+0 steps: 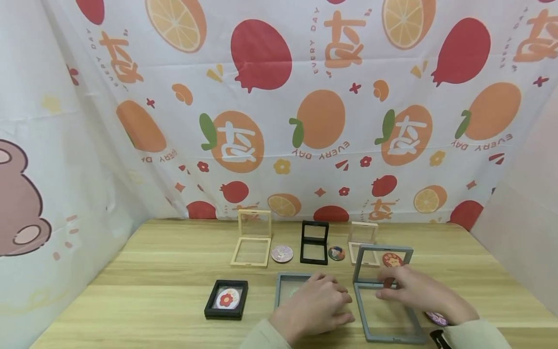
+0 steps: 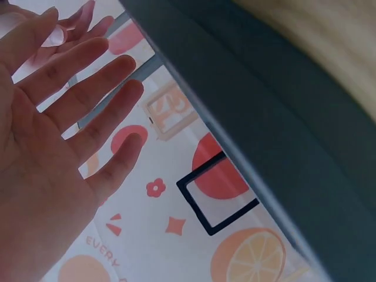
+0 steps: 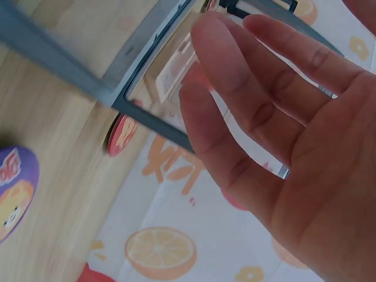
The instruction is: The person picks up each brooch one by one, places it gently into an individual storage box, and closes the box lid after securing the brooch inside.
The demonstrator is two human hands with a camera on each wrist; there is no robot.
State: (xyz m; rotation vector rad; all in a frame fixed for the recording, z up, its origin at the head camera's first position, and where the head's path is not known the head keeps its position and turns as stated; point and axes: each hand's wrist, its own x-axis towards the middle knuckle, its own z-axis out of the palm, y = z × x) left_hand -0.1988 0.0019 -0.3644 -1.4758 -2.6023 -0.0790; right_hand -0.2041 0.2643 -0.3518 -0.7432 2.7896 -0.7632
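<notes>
My left hand [image 1: 316,305] hovers over a blue-grey display frame [image 1: 277,291], hiding much of it, including most of a pale green item inside. Its fingers [image 2: 94,106] are spread in the left wrist view and hold nothing. To the right, a second blue-grey display frame [image 1: 363,315] stands opened, lid upright and base flat with clear film. My right hand [image 1: 414,291] is above that base, fingertips close to the lid [image 1: 355,266]. In the right wrist view its fingers [image 3: 223,135] are gently bent with nothing between them.
At the back stand opened cream [image 1: 234,252], black [image 1: 302,247] and pale pink [image 1: 376,237] frames. Round badges lie nearby: lilac [image 1: 282,253], dark multicoloured [image 1: 336,253], red [image 1: 392,260] and purple [image 1: 437,318]. A closed black frame [image 1: 223,315] at left holds a flower badge [image 1: 227,298].
</notes>
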